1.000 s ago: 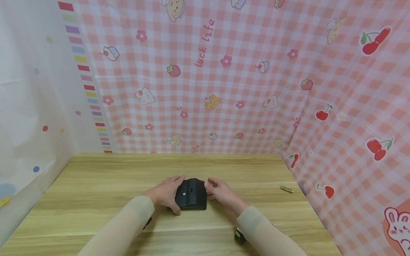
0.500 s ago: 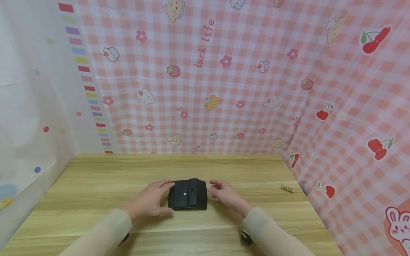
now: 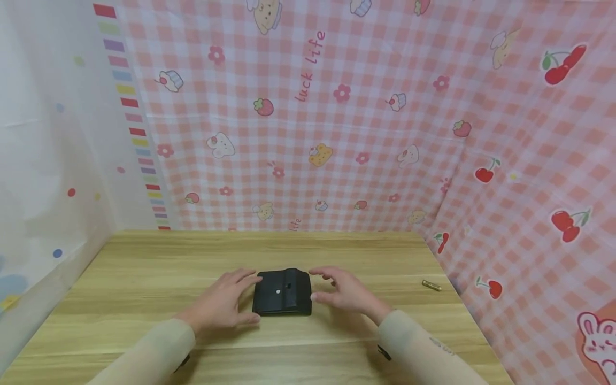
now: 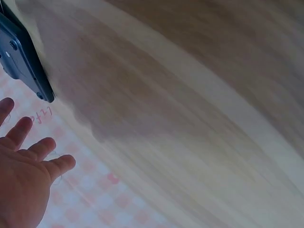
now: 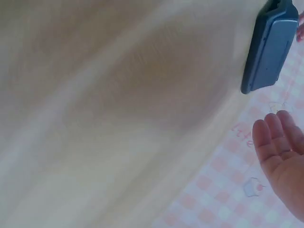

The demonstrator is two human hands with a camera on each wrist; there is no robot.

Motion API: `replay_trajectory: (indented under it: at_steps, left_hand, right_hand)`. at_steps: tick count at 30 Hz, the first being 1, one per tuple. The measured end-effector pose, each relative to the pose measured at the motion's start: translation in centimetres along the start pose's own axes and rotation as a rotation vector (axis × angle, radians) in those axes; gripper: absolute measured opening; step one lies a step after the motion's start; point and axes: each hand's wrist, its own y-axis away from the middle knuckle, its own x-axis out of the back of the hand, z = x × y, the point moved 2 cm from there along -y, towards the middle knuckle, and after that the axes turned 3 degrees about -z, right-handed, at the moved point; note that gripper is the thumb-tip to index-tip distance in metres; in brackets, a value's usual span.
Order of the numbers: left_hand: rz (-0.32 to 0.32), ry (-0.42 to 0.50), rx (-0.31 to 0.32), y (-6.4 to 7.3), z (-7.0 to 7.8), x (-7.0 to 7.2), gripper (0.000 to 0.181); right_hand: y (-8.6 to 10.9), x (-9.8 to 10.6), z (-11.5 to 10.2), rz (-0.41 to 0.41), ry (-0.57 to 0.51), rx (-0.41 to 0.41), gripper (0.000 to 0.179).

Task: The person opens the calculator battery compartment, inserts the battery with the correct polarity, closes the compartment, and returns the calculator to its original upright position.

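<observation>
A flat black device (image 3: 270,295) with a raised section along its right part and a small white spot lies on the wooden table; its exact kind cannot be told. At its left edge is my left hand (image 3: 223,299), thumb and fingers spread around the near and far corners. My right hand (image 3: 348,291) is held beside the right edge, fingers extended and thumb near the device's side. Whether either hand touches it is hard to tell. In the left wrist view the device (image 4: 21,57) stands clear of the spread fingers; in the right wrist view the device (image 5: 271,52) is beyond straight fingers.
A small gold-coloured battery (image 3: 431,285) lies on the table (image 3: 240,251) toward the right edge. A pink checked cloth (image 3: 289,133) hangs behind the table and along the right side; a white cloth (image 3: 48,149) hangs on the left.
My left hand has drawn back leftward, uncovering the device's left part. My right hand has shifted slightly right, its fingers and thumb spreading apart. The device has stayed about in place.
</observation>
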Motion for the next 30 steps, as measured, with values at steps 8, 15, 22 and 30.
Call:
replay_trajectory:
  at_steps: [8, 15, 22, 30]
  left_hand:
    - [-0.016, 0.072, 0.045, -1.7, 0.5, -0.4, 0.098]
    - [-0.042, 0.104, 0.041, -2.8, 0.4, -1.0, 0.103]
    - [-0.057, 0.128, 0.022, -3.5, 0.4, -1.5, 0.106]
    - [-0.104, 0.187, 0.062, -3.8, 0.3, -2.0, 0.109]
  right_hand:
    - [-0.4, 1.1, -1.8, -0.047, 0.289, 0.127, 0.065]
    - [-1.7, 1.4, -3.7, -0.167, 0.419, 0.119, 0.071]
    - [-2.8, 1.0, -4.4, -0.226, 0.53, 0.115, 0.073]
    - [-3.8, 0.2, -4.8, -0.266, 0.623, 0.128, 0.075]
